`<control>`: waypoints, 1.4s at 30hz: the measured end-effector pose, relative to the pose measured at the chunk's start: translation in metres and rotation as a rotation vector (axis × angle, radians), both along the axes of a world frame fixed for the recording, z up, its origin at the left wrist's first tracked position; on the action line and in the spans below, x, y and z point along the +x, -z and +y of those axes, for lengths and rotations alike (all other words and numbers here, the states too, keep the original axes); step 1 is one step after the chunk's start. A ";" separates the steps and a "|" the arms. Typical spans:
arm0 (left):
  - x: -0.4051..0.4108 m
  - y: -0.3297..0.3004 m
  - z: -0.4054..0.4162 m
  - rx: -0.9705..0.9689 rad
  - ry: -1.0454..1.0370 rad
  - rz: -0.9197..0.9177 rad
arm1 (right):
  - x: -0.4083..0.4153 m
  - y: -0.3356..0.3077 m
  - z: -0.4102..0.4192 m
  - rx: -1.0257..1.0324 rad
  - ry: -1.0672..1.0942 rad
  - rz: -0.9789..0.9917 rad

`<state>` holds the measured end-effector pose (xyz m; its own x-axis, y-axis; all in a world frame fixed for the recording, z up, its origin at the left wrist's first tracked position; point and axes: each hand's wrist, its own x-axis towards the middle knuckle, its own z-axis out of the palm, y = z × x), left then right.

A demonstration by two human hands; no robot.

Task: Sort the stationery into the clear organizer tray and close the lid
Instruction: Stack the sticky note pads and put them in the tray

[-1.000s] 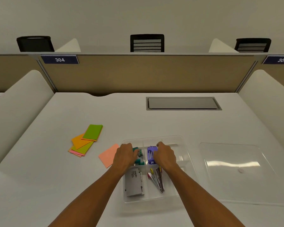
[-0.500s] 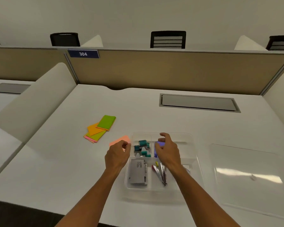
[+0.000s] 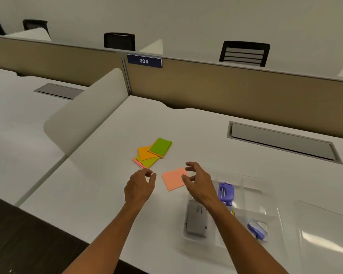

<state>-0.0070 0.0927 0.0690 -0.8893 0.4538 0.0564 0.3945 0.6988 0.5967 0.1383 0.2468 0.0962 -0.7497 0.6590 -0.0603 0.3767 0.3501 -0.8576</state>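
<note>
Toward the worktop's left edge lie fanned sticky-note pads. The left hand hovers empty, fingers loosely curled; the right hand spreads wide over the salmon pad, beside the tray. It looks light and flexible; pinch its edges.

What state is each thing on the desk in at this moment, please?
Tray: open, partly filled.
Lid: off, flat on the desk right of the tray.
Pink note: loose on the desk, outside the tray.
Note pile: fanned out, unsorted.
Left hand: empty, fingers loosely curled.
Right hand: empty, spread above the pink note.
</note>
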 end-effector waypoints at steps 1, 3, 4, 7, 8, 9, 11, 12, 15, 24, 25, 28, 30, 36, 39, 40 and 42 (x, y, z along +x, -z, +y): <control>-0.009 0.002 -0.003 -0.031 0.011 0.016 | -0.010 0.000 -0.001 0.011 0.000 -0.006; -0.029 0.008 -0.007 -0.082 0.044 0.053 | -0.029 0.001 -0.002 0.013 0.006 -0.022; -0.038 0.012 -0.010 -0.096 0.060 0.068 | -0.038 0.001 -0.003 0.006 0.009 -0.034; -0.066 0.025 -0.013 -0.092 0.093 0.080 | -0.064 0.005 -0.002 0.005 0.020 -0.066; -0.075 0.029 -0.012 -0.085 0.101 0.068 | -0.073 0.006 -0.001 0.009 0.026 -0.078; -0.084 0.032 -0.011 -0.082 0.110 0.050 | -0.082 0.008 0.001 0.014 0.036 -0.093; -0.101 0.038 -0.006 -0.068 0.131 0.006 | -0.100 0.012 0.006 0.019 0.052 -0.129; -0.109 0.041 -0.003 -0.058 0.147 -0.010 | -0.109 0.014 0.008 0.018 0.058 -0.143; -0.135 0.048 0.008 -0.032 0.207 -0.058 | -0.133 0.019 0.011 0.027 0.081 -0.168; -0.173 0.064 0.050 -0.210 0.302 -0.145 | -0.192 0.039 0.043 0.159 -0.134 -0.472; -0.174 0.065 0.052 -0.247 0.317 -0.132 | -0.198 0.040 0.047 0.193 -0.164 -0.504; -0.176 0.067 0.058 -0.281 0.367 -0.094 | -0.215 0.043 0.058 0.301 -0.207 -0.578; -0.176 0.067 0.061 -0.296 0.393 -0.075 | -0.226 0.045 0.064 0.332 -0.231 -0.633; -0.182 0.064 0.065 -0.341 0.397 -0.075 | -0.244 0.054 0.068 0.336 -0.351 -0.754; -0.181 0.060 0.065 -0.321 0.395 -0.111 | -0.248 0.057 0.068 0.384 -0.351 -0.766; -0.180 0.060 0.065 -0.287 0.386 -0.162 | -0.248 0.057 0.068 0.403 -0.343 -0.769; -0.179 0.059 0.064 -0.184 0.346 -0.283 | -0.246 0.057 0.068 0.431 -0.323 -0.790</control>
<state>-0.1855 0.1563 0.0105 -0.6533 0.7053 -0.2752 0.4621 0.6594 0.5931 -0.1074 0.3151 0.0387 -0.7457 0.5109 -0.4278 0.6214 0.7649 -0.1697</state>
